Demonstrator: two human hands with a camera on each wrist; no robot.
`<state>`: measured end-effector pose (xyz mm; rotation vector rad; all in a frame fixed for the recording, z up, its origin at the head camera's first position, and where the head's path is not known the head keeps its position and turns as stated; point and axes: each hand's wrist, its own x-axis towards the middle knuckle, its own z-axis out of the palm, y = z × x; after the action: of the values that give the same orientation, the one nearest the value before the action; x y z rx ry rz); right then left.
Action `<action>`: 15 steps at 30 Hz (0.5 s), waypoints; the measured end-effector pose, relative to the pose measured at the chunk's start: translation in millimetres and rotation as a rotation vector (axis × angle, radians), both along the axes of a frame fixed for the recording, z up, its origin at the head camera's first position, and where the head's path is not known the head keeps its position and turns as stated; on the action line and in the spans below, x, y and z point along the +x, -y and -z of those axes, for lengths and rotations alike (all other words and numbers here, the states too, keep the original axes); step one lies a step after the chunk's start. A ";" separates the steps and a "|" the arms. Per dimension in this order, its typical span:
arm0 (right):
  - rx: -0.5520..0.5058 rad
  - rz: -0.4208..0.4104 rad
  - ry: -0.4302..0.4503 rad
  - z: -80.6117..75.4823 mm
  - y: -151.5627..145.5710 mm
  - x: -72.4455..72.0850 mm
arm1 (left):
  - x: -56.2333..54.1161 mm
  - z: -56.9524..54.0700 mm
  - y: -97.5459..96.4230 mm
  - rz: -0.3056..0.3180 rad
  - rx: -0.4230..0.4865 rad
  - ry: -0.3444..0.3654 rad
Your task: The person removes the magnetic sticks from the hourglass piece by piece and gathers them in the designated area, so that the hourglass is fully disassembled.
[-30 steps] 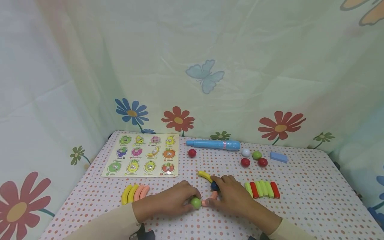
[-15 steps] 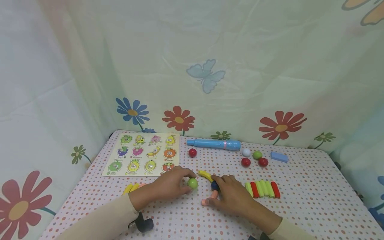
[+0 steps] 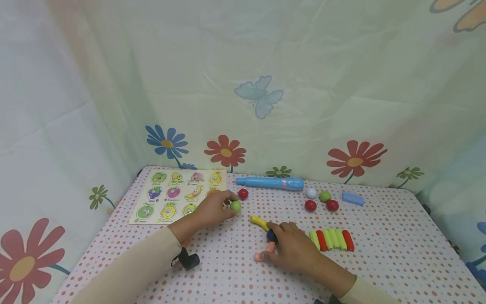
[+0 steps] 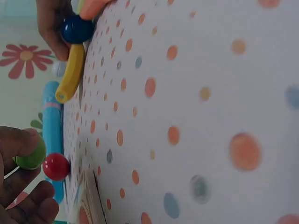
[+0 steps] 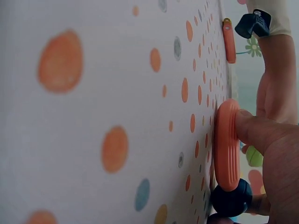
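In the head view my left hand (image 3: 213, 207) pinches a green ball (image 3: 236, 206) between thumb and fingertips, just left of a red ball (image 3: 243, 194). The left wrist view shows the green ball above the cloth, close by the red one. My right hand (image 3: 294, 247) holds a joined toy piece low on the table: a curved yellow stick (image 3: 259, 222), a dark blue ball (image 3: 271, 235) and a curved pink stick (image 5: 227, 144). Its thumb presses on the pink stick, seen in the right wrist view, while the fingers lie at the blue ball.
A fruit puzzle board (image 3: 178, 198) lies back left, partly under the left hand. A blue tube (image 3: 269, 183) lies at the back. Several balls, including a white one (image 3: 311, 193), and a blue block (image 3: 352, 199) sit back right. Green and red sticks (image 3: 332, 239) line up right of the right hand.
My left hand has drawn the green ball away from the end of the pink stick and carried it back and left, toward the red ball. The right hand has stayed in place.
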<state>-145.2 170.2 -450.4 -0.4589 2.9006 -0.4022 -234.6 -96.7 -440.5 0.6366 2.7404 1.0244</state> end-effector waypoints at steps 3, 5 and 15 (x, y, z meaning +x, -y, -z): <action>0.002 0.000 0.001 -0.2 -0.4 0.0 | -8.6 2.0 -1.3 -0.024 0.013 -0.004; 0.002 0.001 0.001 -0.2 -0.5 0.1 | -13.9 3.0 -2.9 -0.035 0.008 -0.013; 0.010 0.000 0.003 1.7 -0.9 -0.2 | -32.9 5.0 -10.3 -0.119 0.007 -0.027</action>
<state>-145.4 171.1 -452.1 -0.4561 2.8987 -0.3883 -267.5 -86.4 -445.4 0.4973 2.8287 1.0579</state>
